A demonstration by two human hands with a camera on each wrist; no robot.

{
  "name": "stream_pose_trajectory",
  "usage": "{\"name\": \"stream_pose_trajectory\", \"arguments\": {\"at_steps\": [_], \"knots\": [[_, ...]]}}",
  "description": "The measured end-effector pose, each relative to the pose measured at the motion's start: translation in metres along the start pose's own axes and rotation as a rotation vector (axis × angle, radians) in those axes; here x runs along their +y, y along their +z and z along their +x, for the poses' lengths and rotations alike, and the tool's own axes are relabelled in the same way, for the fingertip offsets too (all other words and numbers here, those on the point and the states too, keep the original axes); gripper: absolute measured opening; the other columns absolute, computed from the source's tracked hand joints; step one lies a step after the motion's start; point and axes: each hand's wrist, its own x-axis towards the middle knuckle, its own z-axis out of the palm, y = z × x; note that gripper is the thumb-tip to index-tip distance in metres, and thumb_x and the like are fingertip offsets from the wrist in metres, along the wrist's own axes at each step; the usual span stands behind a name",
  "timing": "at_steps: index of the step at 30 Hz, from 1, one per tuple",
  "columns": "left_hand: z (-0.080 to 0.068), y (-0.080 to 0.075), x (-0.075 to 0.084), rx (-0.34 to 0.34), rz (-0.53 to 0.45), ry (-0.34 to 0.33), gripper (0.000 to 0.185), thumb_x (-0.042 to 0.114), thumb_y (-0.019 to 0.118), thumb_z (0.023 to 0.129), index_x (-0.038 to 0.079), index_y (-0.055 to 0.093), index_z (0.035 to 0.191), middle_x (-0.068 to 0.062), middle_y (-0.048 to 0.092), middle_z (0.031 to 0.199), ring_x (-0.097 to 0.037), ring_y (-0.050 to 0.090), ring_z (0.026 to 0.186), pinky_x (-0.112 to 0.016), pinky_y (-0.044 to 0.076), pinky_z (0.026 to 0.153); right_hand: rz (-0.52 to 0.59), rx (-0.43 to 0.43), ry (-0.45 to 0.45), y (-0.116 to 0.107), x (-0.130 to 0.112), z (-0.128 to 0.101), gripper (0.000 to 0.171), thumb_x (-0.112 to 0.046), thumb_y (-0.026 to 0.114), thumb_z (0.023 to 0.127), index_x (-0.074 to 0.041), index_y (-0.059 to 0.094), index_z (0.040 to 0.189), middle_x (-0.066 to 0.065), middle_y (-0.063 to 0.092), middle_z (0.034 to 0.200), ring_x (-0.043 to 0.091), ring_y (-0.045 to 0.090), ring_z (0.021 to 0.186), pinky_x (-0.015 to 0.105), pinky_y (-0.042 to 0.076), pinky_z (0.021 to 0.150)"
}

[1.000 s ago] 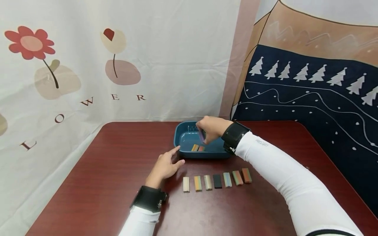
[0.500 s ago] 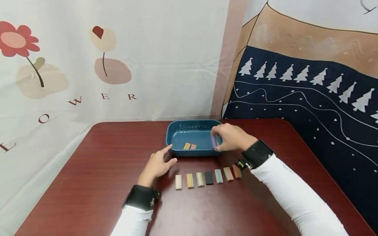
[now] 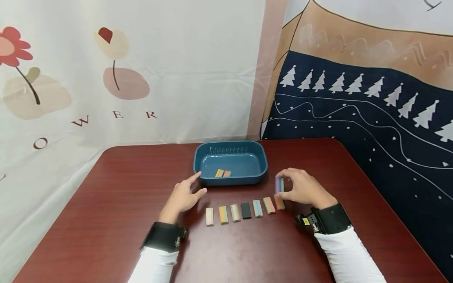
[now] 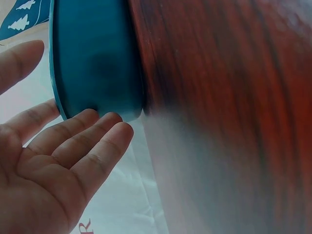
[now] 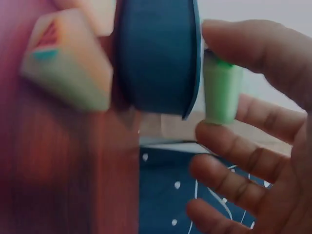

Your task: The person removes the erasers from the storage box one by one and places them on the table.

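My right hand (image 3: pixel 305 189) pinches a small purple-and-green block (image 3: pixel 277 184) between thumb and fingers; its pale green side faces the right wrist view. It is held close above the far end of the brown block (image 3: pixel 279 203), rightmost in a row of small blocks. That row runs left through a pink-and-green block (image 3: pixel 269 205), a blue-striped one (image 3: pixel 257 208) and a dark one (image 3: pixel 245 211) to a cream one (image 3: pixel 209 217). My left hand (image 3: pixel 181 197), fingers extended, has fingertips right at the near left corner of the blue tray (image 3: pixel 230 181).
Two small blocks, one yellow-orange (image 3: pixel 219 173) and one pinkish (image 3: pixel 227 173), lie in the tray near its front wall. The tray stands near the back of the dark red wooden table (image 3: pixel 141 177). Printed cloths (image 3: pixel 198 78) hang behind the table.
My right hand has brought the purple-and-green block out of the tray, right and toward me, to the right end of the row. The left hand stays at the tray's corner. The head view has shifted.
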Motion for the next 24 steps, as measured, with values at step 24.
{"name": "stream_pose_trajectory", "arguments": {"at_steps": [24], "knots": [[0.002, 0.000, -0.005, -0.020, 0.022, 0.028, 0.064, 0.031, 0.061, 0.095, 0.012, 0.036, 0.151, -0.022, 0.044, 0.144, -0.043, 0.045, 0.127, -0.061, 0.037, 0.099, 0.070, -0.289, 0.123, 0.011, 0.022, -0.006, 0.040, -0.012, 0.086, 0.071, -0.009, 0.063, 0.104, 0.002, 0.057, 0.090, 0.018, 0.051, 0.075, 0.031, 0.047, 0.060]]}}
